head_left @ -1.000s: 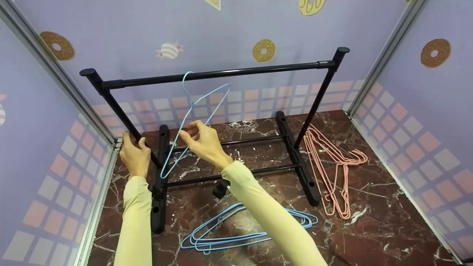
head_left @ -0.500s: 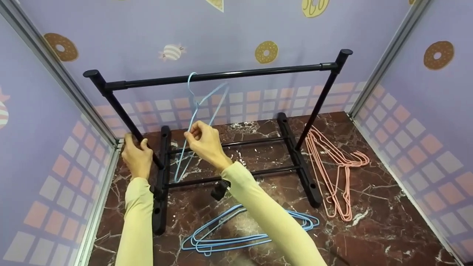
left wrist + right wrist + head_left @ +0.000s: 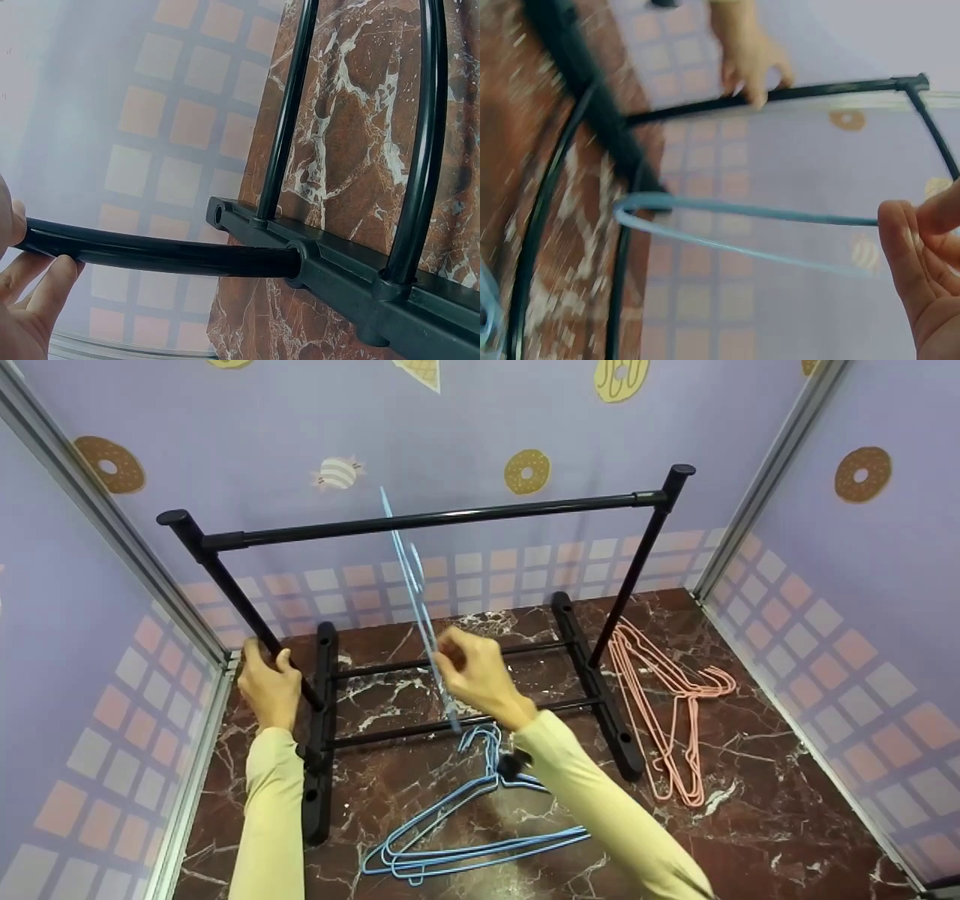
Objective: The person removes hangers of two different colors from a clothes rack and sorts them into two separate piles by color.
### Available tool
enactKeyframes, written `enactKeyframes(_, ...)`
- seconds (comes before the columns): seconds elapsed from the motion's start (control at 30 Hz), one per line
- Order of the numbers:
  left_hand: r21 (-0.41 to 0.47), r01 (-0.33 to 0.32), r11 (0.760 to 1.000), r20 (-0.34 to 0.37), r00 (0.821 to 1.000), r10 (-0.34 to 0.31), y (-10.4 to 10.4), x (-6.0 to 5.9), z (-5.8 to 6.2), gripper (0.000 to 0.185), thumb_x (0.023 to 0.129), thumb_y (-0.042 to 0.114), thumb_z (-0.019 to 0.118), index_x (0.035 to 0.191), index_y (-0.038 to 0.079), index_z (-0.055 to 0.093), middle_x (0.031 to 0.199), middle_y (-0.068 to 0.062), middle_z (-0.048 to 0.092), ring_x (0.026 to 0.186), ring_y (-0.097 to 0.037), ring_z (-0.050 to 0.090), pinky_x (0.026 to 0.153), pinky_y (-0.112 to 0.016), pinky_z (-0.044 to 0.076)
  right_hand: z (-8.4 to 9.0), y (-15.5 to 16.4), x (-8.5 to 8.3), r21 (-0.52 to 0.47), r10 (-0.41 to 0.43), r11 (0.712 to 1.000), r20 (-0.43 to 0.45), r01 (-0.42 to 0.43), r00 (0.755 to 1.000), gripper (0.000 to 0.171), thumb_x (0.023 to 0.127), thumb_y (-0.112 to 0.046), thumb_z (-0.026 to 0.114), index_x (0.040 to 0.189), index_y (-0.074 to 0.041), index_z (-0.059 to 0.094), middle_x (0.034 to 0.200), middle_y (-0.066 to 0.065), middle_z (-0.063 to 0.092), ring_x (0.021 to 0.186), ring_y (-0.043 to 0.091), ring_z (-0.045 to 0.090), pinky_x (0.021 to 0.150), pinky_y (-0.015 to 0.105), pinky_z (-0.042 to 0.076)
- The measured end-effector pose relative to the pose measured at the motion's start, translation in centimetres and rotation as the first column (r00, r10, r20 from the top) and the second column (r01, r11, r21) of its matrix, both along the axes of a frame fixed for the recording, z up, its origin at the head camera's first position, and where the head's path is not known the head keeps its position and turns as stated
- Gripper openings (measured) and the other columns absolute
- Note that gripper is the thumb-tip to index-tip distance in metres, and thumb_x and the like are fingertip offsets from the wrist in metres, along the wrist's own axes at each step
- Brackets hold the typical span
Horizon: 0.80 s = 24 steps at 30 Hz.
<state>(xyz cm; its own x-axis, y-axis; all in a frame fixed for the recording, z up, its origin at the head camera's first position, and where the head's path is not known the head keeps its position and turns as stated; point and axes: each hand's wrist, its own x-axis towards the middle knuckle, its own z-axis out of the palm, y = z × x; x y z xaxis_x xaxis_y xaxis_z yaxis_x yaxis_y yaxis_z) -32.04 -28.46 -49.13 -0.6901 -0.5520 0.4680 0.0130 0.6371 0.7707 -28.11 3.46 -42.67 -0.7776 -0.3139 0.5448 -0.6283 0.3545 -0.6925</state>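
Note:
A black clothes rack (image 3: 420, 519) stands on a marble floor. My left hand (image 3: 268, 687) grips the rack's left upright post (image 3: 157, 255), fingers curled round it. My right hand (image 3: 474, 675) pinches a blue wire hanger (image 3: 420, 592), seen edge-on, its top rising just past the top bar; I cannot tell whether its hook is on the bar. In the right wrist view the blue hanger (image 3: 742, 217) runs from my fingertips (image 3: 911, 247) toward the rack's base. A pile of blue hangers (image 3: 465, 832) lies on the floor under my right forearm.
Several pink hangers (image 3: 667, 712) lie on the floor right of the rack's right foot (image 3: 596, 690). Purple patterned walls close in on the left, back and right, with metal corner rails (image 3: 112, 525). The rack's lower cross bars (image 3: 427, 142) span its two feet.
My right hand has moved right, turning the blue hanger edge-on and lifting its top above the bar. The left hand stays on the post. The camera tilted slightly.

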Motion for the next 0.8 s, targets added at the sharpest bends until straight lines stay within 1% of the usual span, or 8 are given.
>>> enactKeyframes(0.1,0.000,-0.001,1.000,0.008,1.000,0.001,0.0,0.1,0.0,0.034,0.095,0.015,0.066,0.123,0.002,0.053,0.111,-0.031,0.069,0.111,-0.058,0.059,0.094,-0.063,0.043,-1.6,2.4,0.0,0.063,-0.044,0.997,-0.072,0.048,0.996,0.004,0.089,0.000,0.064,0.090,-0.003,0.066,0.080,0.009,0.071,0.066,0.016,0.064,0.062,0.022,0.054)
enactKeyframes(0.3,0.003,0.000,1.000,0.003,1.000,0.000,0.2,0.1,0.1,0.034,0.095,0.014,0.066,0.125,0.002,0.053,0.112,-0.032,0.068,0.111,-0.058,0.059,0.095,-0.063,0.043,-4.1,6.8,0.0,0.106,-0.119,0.986,-0.115,0.131,0.986,0.005,0.085,0.002,0.067,0.087,-0.002,0.069,0.077,0.009,0.071,0.063,0.017,0.063,0.060,0.026,0.054)
enactKeyframes(0.43,0.001,0.015,1.000,0.010,1.000,-0.015,0.2,-0.2,0.1,0.033,0.095,0.014,0.065,0.124,0.002,0.053,0.111,-0.031,0.068,0.111,-0.058,0.059,0.094,-0.063,0.043,-6.0,9.1,0.1,0.172,-0.177,0.963,-0.170,0.206,0.969,0.005,0.084,0.002,0.068,0.086,-0.002,0.070,0.077,0.008,0.071,0.065,0.018,0.064,0.062,0.032,0.055)
enactKeyframes(0.53,-0.005,0.016,1.000,0.005,1.000,-0.016,0.2,-0.3,0.0,0.032,0.095,0.013,0.065,0.122,0.001,0.053,0.110,-0.031,0.068,0.109,-0.058,0.059,0.092,-0.064,0.043,-7.2,10.5,0.3,0.219,-0.204,0.943,-0.207,0.249,0.957,0.006,0.083,0.002,0.069,0.086,-0.003,0.070,0.076,0.007,0.070,0.065,0.019,0.064,0.062,0.036,0.054)
enactKeyframes(0.67,0.002,0.012,1.000,0.003,1.000,-0.012,0.2,-0.2,0.0,0.034,0.095,0.013,0.065,0.124,0.001,0.053,0.112,-0.031,0.068,0.111,-0.059,0.059,0.094,-0.064,0.043,-8.5,12.0,0.8,0.263,-0.207,0.928,-0.223,0.263,0.953,0.009,0.082,0.004,0.068,0.086,-0.004,0.070,0.076,0.008,0.068,0.064,0.019,0.063,0.062,0.038,0.053)
enactKeyframes(0.8,0.009,0.009,1.000,0.002,1.000,-0.009,0.1,-0.1,-0.1,0.035,0.095,0.013,0.066,0.126,0.001,0.053,0.114,-0.031,0.068,0.113,-0.058,0.058,0.096,-0.063,0.043,-9.8,13.3,1.2,0.303,-0.184,0.922,-0.204,0.241,0.961,0.009,0.082,0.004,0.068,0.087,-0.003,0.071,0.079,0.009,0.071,0.068,0.023,0.067,0.066,0.041,0.056)
